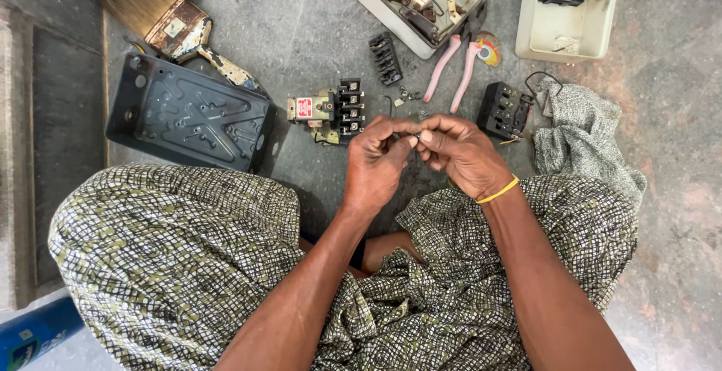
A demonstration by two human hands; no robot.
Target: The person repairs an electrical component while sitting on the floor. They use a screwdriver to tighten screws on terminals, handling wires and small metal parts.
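My left hand (380, 162) and my right hand (460, 153) meet above my lap, fingertips pinched together on a tiny dark metal part (416, 137), too small to identify. A yellow band circles my right wrist. Just beyond the hands on the grey floor lies an electrical contactor (331, 109) with a red label and black terminals. Small loose screws (408, 96) are scattered behind it.
Pink-handled pliers (451, 66) lie beyond the hands. A black terminal block (385, 58), a black switch block (505, 109), a dark metal plate (188, 115), a paintbrush (154, 12), two open beige boxes (398, 18) (568, 40) and a speckled cloth (579, 134) surround me.
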